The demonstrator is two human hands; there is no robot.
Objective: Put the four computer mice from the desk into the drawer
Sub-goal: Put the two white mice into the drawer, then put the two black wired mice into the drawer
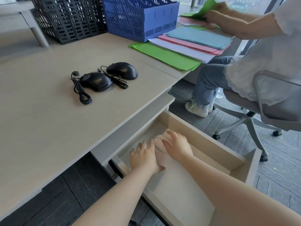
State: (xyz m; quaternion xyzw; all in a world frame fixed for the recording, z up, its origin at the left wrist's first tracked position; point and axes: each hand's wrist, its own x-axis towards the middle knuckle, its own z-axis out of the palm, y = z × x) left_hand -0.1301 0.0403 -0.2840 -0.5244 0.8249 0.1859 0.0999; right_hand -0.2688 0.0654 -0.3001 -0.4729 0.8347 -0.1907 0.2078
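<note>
Two black wired computer mice lie side by side on the beige desk (48, 111): the nearer black mouse (96, 81) and the farther black mouse (122, 70), their cables bundled beside them. The drawer (203, 142) under the desk edge is pulled out. On its floor lies a pale pinkish mouse (160, 143). My left hand (143, 158) rests palm down at its left side, fingers spread. At the mouse's right side lies my right hand (178, 146), fingers stretched against it. Whatever sits under my palms is hidden.
A black mesh file rack (68, 18) and a blue file rack (140, 18) stand at the back of the desk. Coloured paper stacks (187, 44) lie at the right. Another person sits on a wheeled chair (268, 103) close to the drawer's right.
</note>
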